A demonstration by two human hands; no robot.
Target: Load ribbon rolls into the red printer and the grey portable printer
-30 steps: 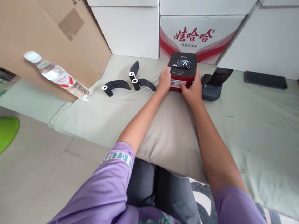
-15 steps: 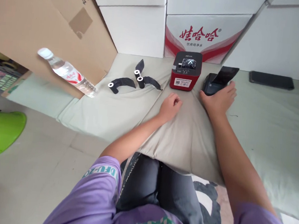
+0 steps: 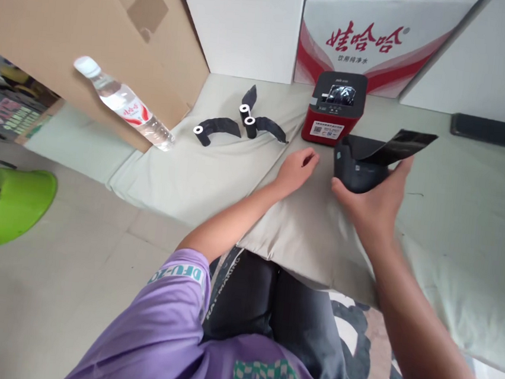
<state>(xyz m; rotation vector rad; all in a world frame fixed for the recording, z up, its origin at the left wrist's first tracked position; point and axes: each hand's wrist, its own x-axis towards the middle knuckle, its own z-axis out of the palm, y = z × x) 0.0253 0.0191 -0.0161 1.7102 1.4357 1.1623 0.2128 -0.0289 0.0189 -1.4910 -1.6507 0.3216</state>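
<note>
My right hand [image 3: 375,210] grips a small black box-shaped device [image 3: 361,173], which looks like a printer, by its near and right sides. A thin dark flap or strip [image 3: 406,148] sticks up from its top and leans right. The device is held just above the cloth, in front of a red and black cube-shaped machine [image 3: 334,111] that bears a white label. My left hand [image 3: 296,170] is curled on the cloth, left of the device, with nothing visible in it. Several small rolls [image 3: 250,127] of black strip with white cores, their ends unrolled, lie to the far left.
A water bottle [image 3: 130,109] leans against a cardboard box [image 3: 158,55] on the left. A dark phone [image 3: 494,130] lies at the back right. White cartons [image 3: 245,34] stand behind, and a green stool [image 3: 19,203] is on the floor at left.
My right hand has lifted the black device and brought it toward me, tilting it. My left hand stays curled in nearly the same place. The view has dipped and shifted slightly.
</note>
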